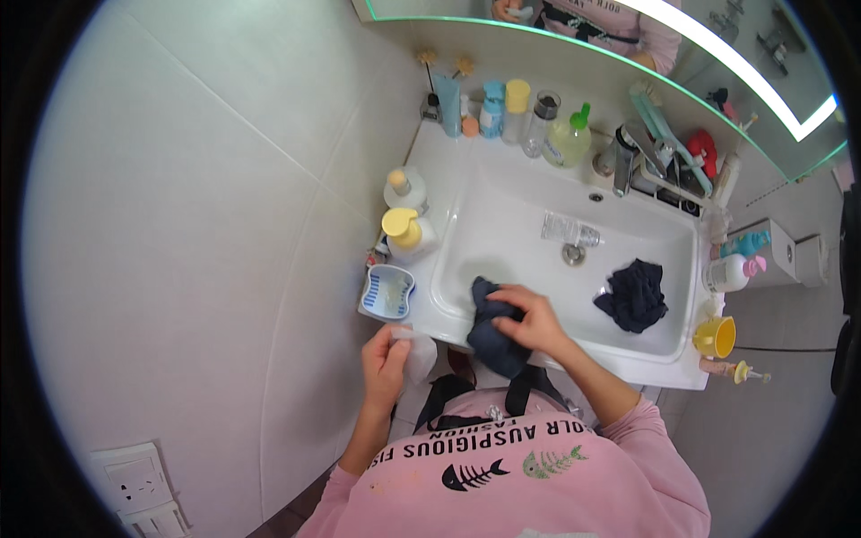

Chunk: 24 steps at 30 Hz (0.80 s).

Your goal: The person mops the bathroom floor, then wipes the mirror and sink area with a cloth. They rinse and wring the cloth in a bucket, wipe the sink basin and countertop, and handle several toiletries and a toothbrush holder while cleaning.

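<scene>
My right hand [531,319] grips a dark navy cloth [496,336], which hangs over the front rim of the white washbasin [451,329]. Off the basin's left front corner, my left hand [389,360] pinches a thin, whitish translucent piece [422,356], perhaps a tissue or film. A second dark cloth [632,296] lies crumpled in the right part of the bowl. Near the metal drain [573,254] lies a clear tube [568,230] with printing on it.
A blue-and-white soap dish [389,292] and a yellow-topped pump bottle [407,233] line the left edge. Bottles, including a green-topped one [568,141], stand behind the bowl beside the faucet [625,161]. A yellow cup [715,337] sits at the right edge. Above hangs a lit mirror [605,47].
</scene>
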### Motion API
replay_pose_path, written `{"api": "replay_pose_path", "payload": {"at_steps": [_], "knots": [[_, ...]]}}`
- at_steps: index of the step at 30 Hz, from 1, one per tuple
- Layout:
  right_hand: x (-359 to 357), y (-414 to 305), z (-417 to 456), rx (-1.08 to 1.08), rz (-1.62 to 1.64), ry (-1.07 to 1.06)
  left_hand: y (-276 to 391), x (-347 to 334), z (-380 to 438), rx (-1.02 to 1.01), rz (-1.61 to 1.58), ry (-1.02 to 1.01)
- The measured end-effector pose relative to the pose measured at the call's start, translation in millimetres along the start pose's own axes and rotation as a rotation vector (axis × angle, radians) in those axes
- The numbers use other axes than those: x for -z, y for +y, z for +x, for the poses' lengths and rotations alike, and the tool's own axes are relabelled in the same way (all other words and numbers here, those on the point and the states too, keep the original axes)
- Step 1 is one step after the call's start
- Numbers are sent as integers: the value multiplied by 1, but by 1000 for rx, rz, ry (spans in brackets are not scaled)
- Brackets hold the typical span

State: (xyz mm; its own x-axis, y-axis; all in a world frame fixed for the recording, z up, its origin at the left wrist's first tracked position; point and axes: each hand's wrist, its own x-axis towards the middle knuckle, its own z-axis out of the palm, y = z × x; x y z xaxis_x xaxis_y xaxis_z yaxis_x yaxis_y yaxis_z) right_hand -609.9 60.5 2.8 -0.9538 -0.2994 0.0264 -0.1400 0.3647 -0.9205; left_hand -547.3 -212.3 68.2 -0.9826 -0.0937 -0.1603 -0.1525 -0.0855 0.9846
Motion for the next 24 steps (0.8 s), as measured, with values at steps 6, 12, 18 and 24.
{"api": "replay_pose_path", "payload": {"at_steps": [6, 12, 18, 24], "knots": [[36, -47, 159, 403, -185, 205, -4, 10, -28, 53, 115, 123], [-40, 12, 301, 163, -759, 129, 0, 6, -47, -98, 138, 247], [-33, -1, 310, 217, -926, 1, 9, 5, -43, -176, 232, 263], [-11, 14, 233, 273, -713, -31, 25, -7, -16, -255, 312, 145]]}}
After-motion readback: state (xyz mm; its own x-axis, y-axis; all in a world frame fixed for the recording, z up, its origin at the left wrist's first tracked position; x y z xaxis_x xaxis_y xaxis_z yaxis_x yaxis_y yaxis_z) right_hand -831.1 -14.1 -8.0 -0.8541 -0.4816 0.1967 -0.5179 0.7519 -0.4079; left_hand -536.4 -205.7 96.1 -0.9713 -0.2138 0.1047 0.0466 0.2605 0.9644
